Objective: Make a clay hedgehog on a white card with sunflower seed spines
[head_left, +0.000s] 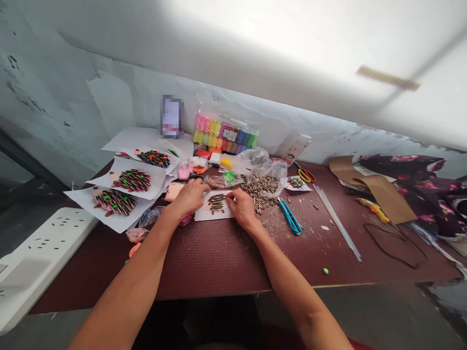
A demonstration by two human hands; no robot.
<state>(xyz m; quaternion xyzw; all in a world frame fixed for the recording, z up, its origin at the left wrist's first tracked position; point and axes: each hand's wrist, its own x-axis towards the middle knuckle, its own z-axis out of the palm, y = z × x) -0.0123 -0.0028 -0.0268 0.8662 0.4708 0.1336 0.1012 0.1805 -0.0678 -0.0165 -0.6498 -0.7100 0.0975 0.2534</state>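
A small white card (202, 215) lies flat on the table with a hedgehog figure (216, 202) on it, its back covered in rows of striped sunflower seeds. My left hand (194, 194) bends over the card's upper left corner, fingers curled together against it. At the card's right side, my right hand (241, 206) has thumb and forefinger pinched by the edge of the seed rows. Whatever is between those fingertips is too small to make out. Just beyond this hand spreads a pile of loose sunflower seeds (261, 188), partly under a clear plastic bag (275, 170).
Finished-looking seed hedgehogs on paper (113, 201) overlap at left, near a white power strip (47, 248). Coloured clay packs (226, 135) lean on the wall. To the right are a blue cutter (290, 217), scissors (305, 176), glue sticks (339, 223) and a corded yellow tool (375, 210).
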